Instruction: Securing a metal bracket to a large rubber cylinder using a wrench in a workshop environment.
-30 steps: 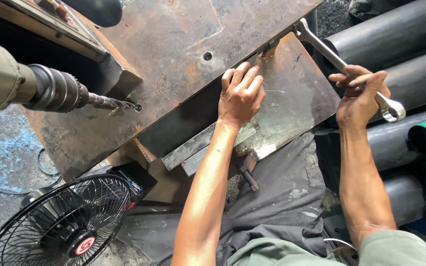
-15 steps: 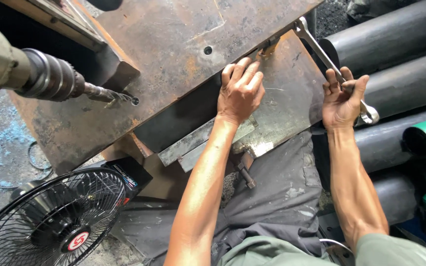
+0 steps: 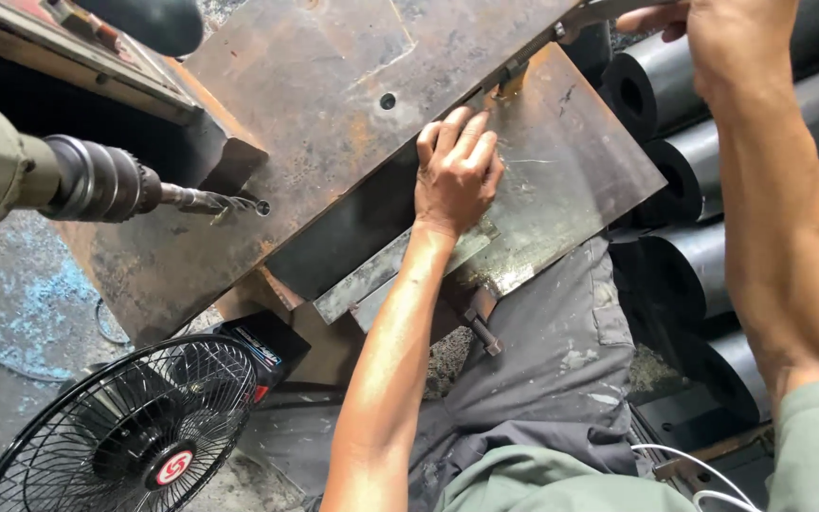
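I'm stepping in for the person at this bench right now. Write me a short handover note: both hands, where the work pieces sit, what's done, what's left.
Left hand: flat, palm down on the smaller steel plate, pressing it where it meets the large rusty plate.
Right hand: raised at the top edge, gripping the wrench, whose head sits at the bolt on the plates' seam.
Drill chuck and bit: at left, bit tip over the rusty plate near a small hole.
Done: two holes show in the rusty plate.
Left: the wrench is on the bolt; whether it is tight cannot be told.
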